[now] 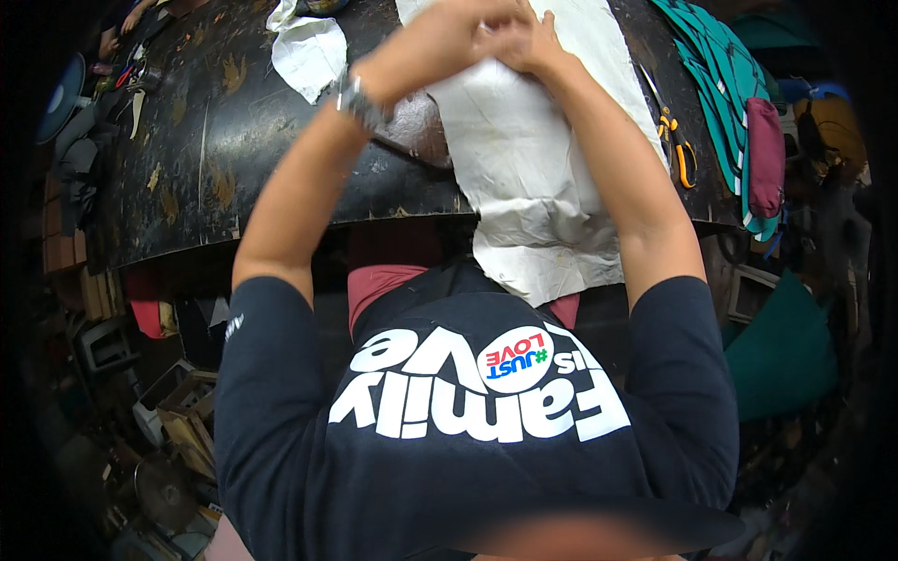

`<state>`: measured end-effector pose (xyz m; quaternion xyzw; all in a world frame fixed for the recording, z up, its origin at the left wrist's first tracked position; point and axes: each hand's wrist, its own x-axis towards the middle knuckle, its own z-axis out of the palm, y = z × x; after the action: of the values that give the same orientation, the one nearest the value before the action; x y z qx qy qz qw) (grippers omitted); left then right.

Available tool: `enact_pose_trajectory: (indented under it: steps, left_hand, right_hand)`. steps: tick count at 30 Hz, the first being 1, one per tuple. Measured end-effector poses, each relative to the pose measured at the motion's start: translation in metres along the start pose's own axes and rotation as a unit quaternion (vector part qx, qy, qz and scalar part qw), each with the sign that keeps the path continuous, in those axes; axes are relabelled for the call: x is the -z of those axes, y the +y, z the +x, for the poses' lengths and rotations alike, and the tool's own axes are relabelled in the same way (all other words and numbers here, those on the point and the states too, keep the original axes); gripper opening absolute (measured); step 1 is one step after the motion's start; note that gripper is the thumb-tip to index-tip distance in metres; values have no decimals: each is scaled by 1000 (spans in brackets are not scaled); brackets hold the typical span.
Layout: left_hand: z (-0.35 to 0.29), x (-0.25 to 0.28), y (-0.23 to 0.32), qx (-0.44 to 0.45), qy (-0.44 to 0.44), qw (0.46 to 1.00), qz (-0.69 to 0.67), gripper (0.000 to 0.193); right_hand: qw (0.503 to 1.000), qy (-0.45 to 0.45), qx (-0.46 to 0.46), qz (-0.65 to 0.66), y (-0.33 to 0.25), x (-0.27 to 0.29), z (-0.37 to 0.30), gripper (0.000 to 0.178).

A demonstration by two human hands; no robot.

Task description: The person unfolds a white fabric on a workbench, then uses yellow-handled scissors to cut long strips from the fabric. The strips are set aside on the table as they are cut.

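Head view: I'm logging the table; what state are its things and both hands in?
Table, scuffed
White cloth, creased, over near edge
White scrap, wrinkled
Green fabric, layered, over edge
Maroon bundle, lying on green fabric
Orange-handled tool, lying; open or shut unclear
Left hand, blurred, grip unclear
Right hand, beside left, grip unclear
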<state>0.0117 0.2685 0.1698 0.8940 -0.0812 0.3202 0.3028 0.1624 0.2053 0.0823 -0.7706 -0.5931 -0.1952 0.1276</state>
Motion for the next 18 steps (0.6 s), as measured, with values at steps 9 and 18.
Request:
enact_pose_trajectory:
  steps: [9,18]
  left_hand:
    - [-106,-29,61,76,-102,991,45,25]
    - [-51,-34,-28,67,-35,977,200,40]
  right_hand:
    - [930,36,-163,328,27,27,11,44]
    - [898,-30,197,392,-50,129,-168,27]
